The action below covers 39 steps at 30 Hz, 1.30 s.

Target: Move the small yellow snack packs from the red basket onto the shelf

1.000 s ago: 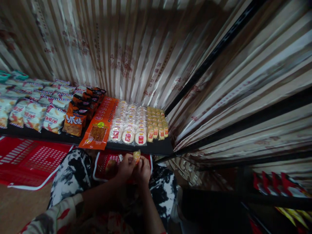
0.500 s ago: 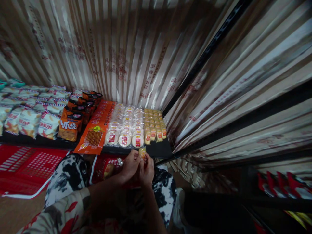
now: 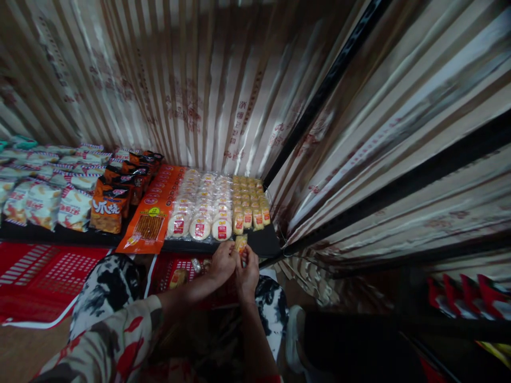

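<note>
A small yellow snack packet (image 3: 240,244) is pinched between my two hands at the shelf's front edge. My left hand (image 3: 223,260) grips it from the left, its fingers closed. On the other side, my right hand (image 3: 248,268) has thumb and fingers closed on the same packet. Just beyond stand rows of matching yellow packets (image 3: 251,205) on the black shelf (image 3: 263,243). Left of those lie rows of round white crackers in clear wrap (image 3: 200,229), then a large flat orange snack bag (image 3: 146,223).
Orange-black snack bags (image 3: 107,207) and white snack bags (image 3: 75,207) fill the shelf's left part. Red baskets (image 3: 51,276) sit below, one holding loose packets (image 3: 178,277). A striped curtain (image 3: 191,96) hangs behind. A black frame bar (image 3: 311,117) slants at right, with red bags (image 3: 467,298) lower down.
Both hands have shifted slightly right and up with the yellow packet, nearer the shelf's front edge. The camera view has moved a little.
</note>
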Motion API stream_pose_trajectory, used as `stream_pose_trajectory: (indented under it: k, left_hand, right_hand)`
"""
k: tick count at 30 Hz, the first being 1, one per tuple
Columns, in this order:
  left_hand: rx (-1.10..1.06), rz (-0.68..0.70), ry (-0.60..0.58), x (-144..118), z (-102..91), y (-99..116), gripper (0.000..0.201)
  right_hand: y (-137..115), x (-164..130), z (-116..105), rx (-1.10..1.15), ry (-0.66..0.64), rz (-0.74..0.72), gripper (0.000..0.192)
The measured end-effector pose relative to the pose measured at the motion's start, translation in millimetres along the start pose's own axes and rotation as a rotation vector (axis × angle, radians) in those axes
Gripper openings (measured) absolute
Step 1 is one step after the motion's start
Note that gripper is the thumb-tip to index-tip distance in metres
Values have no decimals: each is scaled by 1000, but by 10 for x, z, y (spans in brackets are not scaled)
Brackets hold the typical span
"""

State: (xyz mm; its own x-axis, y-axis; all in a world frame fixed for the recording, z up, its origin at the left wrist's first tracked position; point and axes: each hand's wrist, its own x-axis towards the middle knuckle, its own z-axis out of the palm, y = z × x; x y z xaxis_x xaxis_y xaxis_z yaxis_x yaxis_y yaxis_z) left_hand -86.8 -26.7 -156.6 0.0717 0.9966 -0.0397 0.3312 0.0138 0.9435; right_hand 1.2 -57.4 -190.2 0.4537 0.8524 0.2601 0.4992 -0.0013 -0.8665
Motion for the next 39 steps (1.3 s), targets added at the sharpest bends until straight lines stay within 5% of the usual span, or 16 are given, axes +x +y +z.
stream_pose_trajectory:
  k: [9,20,39]
  left_hand:
    - [-64,-21,-25,48,93,70,22]
    - [109,33,1,170,181,162,25]
    - [194,-46,-94,349,231,261,46]
  right_hand:
    - [56,139,-65,16,24,37,47]
    - [86,457,-69,43,35,76,51]
    - [222,910,60,-124,87,-73,52]
